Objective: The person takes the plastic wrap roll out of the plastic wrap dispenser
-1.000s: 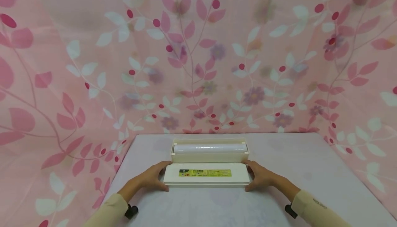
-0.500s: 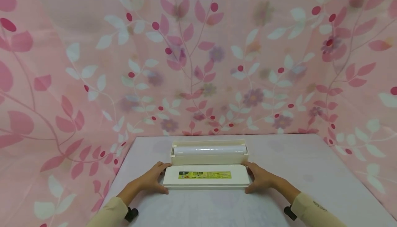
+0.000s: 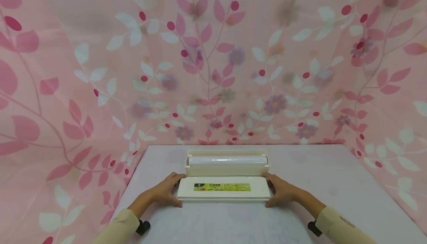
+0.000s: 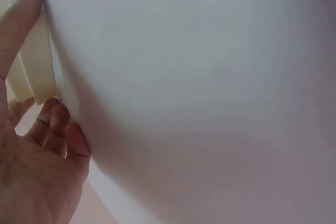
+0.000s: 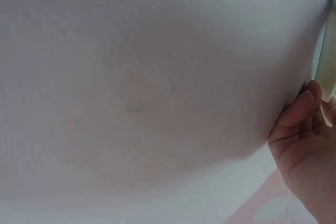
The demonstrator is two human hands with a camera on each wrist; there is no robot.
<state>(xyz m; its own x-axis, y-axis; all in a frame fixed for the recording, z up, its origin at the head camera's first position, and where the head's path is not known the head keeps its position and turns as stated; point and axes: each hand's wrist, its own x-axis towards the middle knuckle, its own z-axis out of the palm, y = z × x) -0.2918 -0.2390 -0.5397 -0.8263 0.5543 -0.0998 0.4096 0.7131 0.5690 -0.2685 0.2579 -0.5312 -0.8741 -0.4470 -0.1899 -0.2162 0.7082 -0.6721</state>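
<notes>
A long white lid point(image 3: 223, 195) with a yellow-green label lies flat on the table, in front of an open box. At its left end my left hand point(image 3: 165, 191) grips it, thumb at the near corner and fingers at the far one. My right hand point(image 3: 282, 191) holds the opposite end in the same way. Inside the cream-coloured box point(image 3: 227, 170) sits a shiny white roll of cling film point(image 3: 228, 160). The left wrist view shows the lid's end point(image 4: 38, 66) between thumb and fingers; only a sliver of the lid point(image 5: 329, 61) appears in the right wrist view.
A pale cloth covers the table point(image 3: 300, 166). Behind it and at both sides hangs a pink curtain point(image 3: 207, 70) with leaves and flowers. The box stands directly behind the lid, close to the table's far edge.
</notes>
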